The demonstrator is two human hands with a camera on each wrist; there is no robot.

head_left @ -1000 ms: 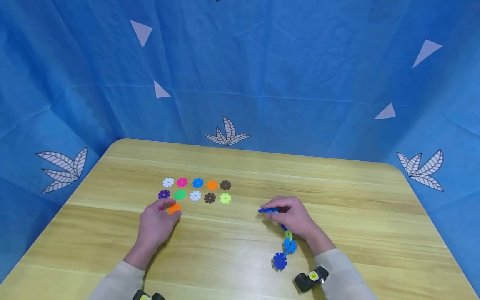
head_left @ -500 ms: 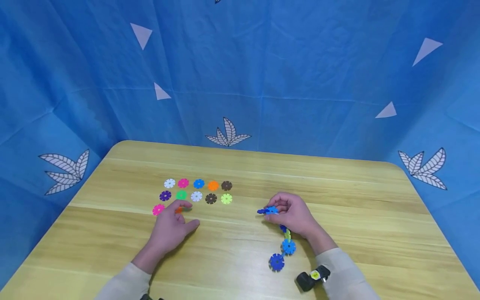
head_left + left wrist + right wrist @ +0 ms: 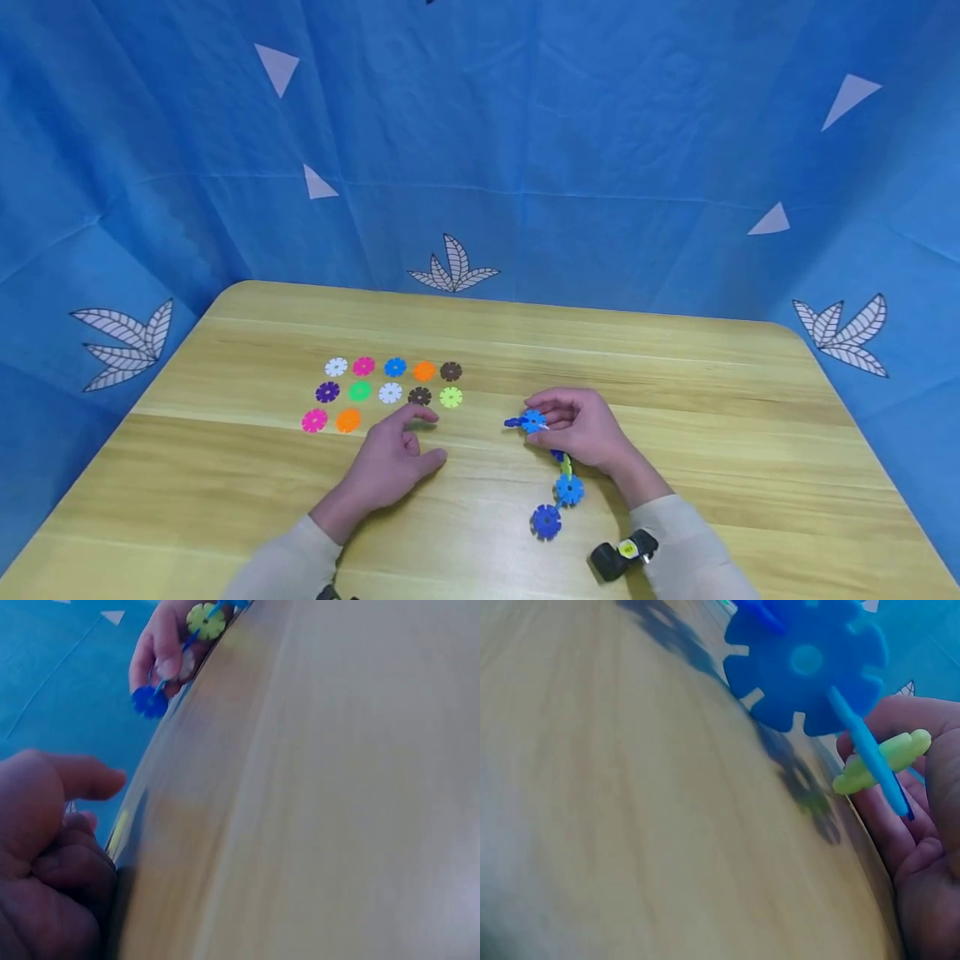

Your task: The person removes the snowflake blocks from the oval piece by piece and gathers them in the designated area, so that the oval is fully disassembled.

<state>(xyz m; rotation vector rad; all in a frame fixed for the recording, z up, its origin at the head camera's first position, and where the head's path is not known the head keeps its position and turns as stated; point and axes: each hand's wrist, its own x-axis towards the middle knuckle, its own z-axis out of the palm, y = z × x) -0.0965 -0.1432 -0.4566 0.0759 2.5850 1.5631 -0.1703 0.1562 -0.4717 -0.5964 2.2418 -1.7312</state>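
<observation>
My right hand (image 3: 585, 425) pinches a chain of linked notched plastic discs. In the head view, a light blue disc (image 3: 533, 421) and a dark blue one (image 3: 512, 422) stick out at its fingertips. Below the hand hang a yellow-green disc (image 3: 566, 465), a light blue disc (image 3: 570, 490) and a dark blue disc (image 3: 546, 522). The right wrist view has a big blue notched disc (image 3: 806, 660) close up, a yellow-green one (image 3: 900, 759) behind it. My left hand (image 3: 390, 460), thumb and forefinger apart and other fingers curled in, holds nothing visible over the table.
Rows of loose notched discs lie flat at the left, among them an orange disc (image 3: 348, 421), a pink disc (image 3: 314, 420) and a lime disc (image 3: 451, 397). Behind the wooden table (image 3: 712, 400) hangs a blue cloth (image 3: 600, 150).
My left hand has moved off the orange disc, rightward toward the chain, leaving that disc on the table. My right hand keeps its hold; the chain has shifted slightly left.
</observation>
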